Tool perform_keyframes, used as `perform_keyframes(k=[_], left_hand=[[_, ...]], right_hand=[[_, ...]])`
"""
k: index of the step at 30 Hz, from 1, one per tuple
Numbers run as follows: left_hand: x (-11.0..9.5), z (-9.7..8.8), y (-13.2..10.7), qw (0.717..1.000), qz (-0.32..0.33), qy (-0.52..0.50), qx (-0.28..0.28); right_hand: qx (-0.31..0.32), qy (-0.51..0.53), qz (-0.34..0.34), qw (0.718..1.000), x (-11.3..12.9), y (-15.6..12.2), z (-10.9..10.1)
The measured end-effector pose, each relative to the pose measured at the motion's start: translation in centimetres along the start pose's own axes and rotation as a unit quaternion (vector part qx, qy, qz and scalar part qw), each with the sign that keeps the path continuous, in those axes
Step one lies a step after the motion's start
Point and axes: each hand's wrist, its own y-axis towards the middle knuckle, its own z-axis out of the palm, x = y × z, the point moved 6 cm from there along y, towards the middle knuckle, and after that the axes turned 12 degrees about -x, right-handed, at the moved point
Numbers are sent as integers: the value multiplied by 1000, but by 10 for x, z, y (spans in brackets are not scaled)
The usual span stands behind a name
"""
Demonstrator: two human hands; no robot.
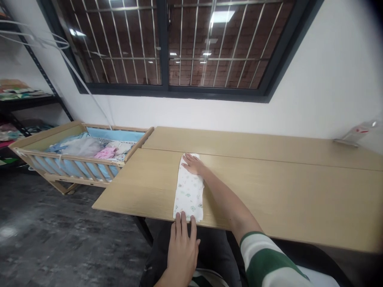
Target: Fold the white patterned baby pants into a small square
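A white cloth (189, 191) with a small green print lies folded into a long strip on the wooden table, reaching from near the seam to the front edge. At its far end, my right hand (193, 164) rests flat on top with the fingers spread. My left hand (183, 243) is at the near end, fingers stretched out, the fingertips touching the cloth's lower edge by the table edge. Neither hand grips the fabric. What kind of clothing or linen it is cannot be made out.
The wooden table (287, 191) runs along the wall under a barred window (164, 48). A wooden crib (86, 167) with blue lining and a pink cloth (106, 152) stands left. Shelves (26, 103) are behind it. A clear plastic bag (357, 131) lies far right.
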Motion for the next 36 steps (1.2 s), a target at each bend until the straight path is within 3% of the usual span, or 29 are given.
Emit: perform_keyframes(k=[4, 7, 11, 15, 17, 20, 23, 26, 31, 36], left_hand=[[-21, 4, -1, 1000, 19, 2, -16], [-26, 6, 1, 999, 22, 4, -24], [-14, 6, 6, 999, 34, -28, -19], [10, 5, 12, 993, 56, -107, 15], [22, 5, 15, 986, 61, -151, 30], [35, 7, 18, 975, 74, -206, 44], [42, 10, 18, 966, 88, -238, 47], [44, 11, 18, 961, 100, -256, 38], [41, -4, 21, 951, 92, -292, 37], [35, -41, 24, 919, 58, -376, 103]], right_hand=[[-15, -15, -34, 999, -8, -12, -9], [-73, -31, -56, 995, -6, -21, -20], [-155, -29, -80, 984, 9, -41, -40], [-187, 53, -58, 979, 30, -84, -67], [-170, 125, -40, 977, 44, -114, -81], [-87, 210, -41, 973, 72, -164, -97], [-47, 217, -58, 973, 96, -213, -105], [-42, 163, -62, 984, 105, -249, -96], [-105, 138, -65, 983, 107, -280, -80], [-96, 229, -19, 969, 121, -289, -106]])
